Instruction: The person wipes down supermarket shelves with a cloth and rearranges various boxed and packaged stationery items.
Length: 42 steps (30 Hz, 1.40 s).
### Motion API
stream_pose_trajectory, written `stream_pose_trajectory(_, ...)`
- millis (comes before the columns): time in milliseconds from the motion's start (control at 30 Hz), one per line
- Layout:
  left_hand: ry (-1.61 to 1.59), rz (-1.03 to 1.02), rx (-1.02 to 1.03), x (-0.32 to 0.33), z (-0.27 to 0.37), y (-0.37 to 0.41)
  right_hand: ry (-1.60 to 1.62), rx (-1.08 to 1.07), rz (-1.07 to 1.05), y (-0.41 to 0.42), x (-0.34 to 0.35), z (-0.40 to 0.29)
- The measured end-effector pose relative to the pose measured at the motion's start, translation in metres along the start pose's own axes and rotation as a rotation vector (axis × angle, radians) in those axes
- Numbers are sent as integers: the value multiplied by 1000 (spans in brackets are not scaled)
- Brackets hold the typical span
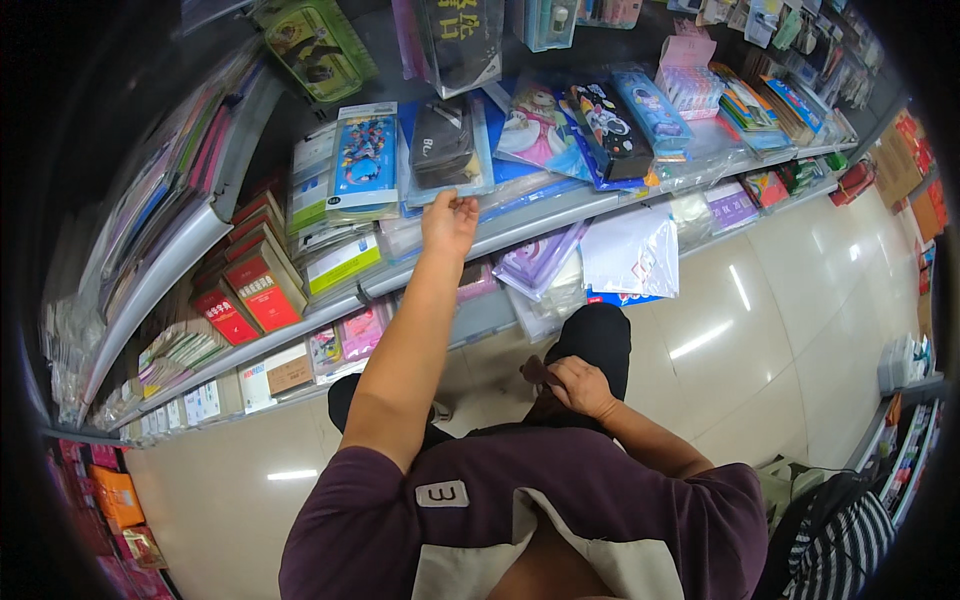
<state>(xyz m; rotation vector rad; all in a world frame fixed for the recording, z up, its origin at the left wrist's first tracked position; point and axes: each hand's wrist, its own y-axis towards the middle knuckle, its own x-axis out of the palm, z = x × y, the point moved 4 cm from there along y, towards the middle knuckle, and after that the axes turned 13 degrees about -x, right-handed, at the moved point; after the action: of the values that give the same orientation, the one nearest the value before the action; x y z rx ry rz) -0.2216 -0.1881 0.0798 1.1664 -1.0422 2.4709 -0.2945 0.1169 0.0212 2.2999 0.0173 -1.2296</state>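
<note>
My left hand (pixel 448 221) reaches to the shelf, its curled fingers pinching the lower edge of a black pencil case (pixel 442 146) in a clear plastic sleeve. Left of that case lies a blue packaged pencil case (pixel 365 157) with a cartoon print. To its right are a princess-printed pouch (pixel 536 127), a black astronaut-printed pencil case (pixel 609 131) and a light blue case (pixel 651 112). Over my right knee, my right hand (pixel 583 386) grips a dark brown item (pixel 538 371), apparently cloth; most of it is hidden.
Red-covered dictionaries (pixel 264 285) stand at the left of the grey shelf (pixel 517 217). Below, a purple plastic folder (pixel 540 259) and white packets (pixel 628 244) jut past the shelf edge. Packaged goods hang above, including a green case (pixel 311 49). A striped item (pixel 844 536) is behind at right.
</note>
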Motion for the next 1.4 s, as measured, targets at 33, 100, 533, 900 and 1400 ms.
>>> stream_pose_trajectory(33,-7,-43,8,1,1,-13,20,36,11,-2,3,4)
stream_pose_trajectory(100,18,-144,3,-11,2,-43,156,196,112,-1,-1,9)
stream_pose_trajectory(533,100,-252,-157,-127,-20,-172,1176,417,718,209,-108,55)
stream_pose_trajectory(900,-32,-324,-198,-105,-43,-161,268,361,249,233,-24,87)
stream_pose_trajectory(1400,58,-255,-133,-104,-33,-148,749,388,-224,117,-27,-71)
